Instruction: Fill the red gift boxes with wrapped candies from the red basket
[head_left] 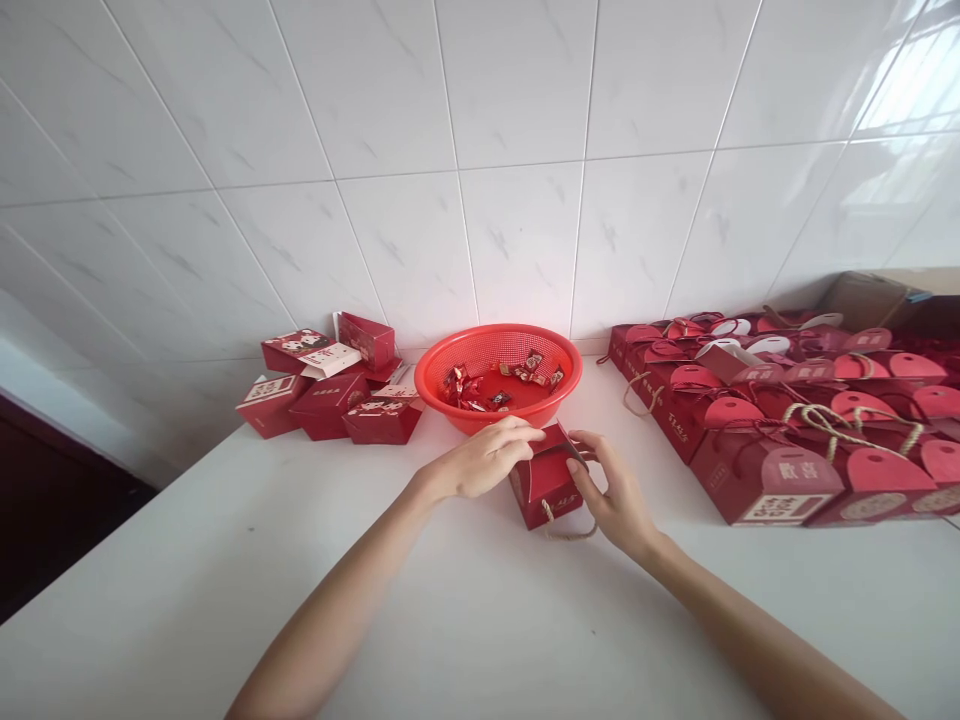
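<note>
A small dark red gift box (553,492) stands on the white table between my two hands, with a beige rope handle (571,535) hanging down its front. My left hand (484,458) is closed on the upper left edge of this box, its fingers laid over the top. At the upper right edge, my right hand (611,490) pinches the top flap between thumb and fingers. The top looks partly folded, and a dark gap shows under the flap. Just behind the box sits a red plastic basket (442,405) holding several wrapped sweets (499,400).
Several red boxes (326,405) with open tops lie heaped to the left. Rows of closed red gift boxes (780,470) with rope handles fill the right side. A brown cardboard box (870,300) stands behind them, near the tiled wall (525,240). The white table (450,610) extends towards me.
</note>
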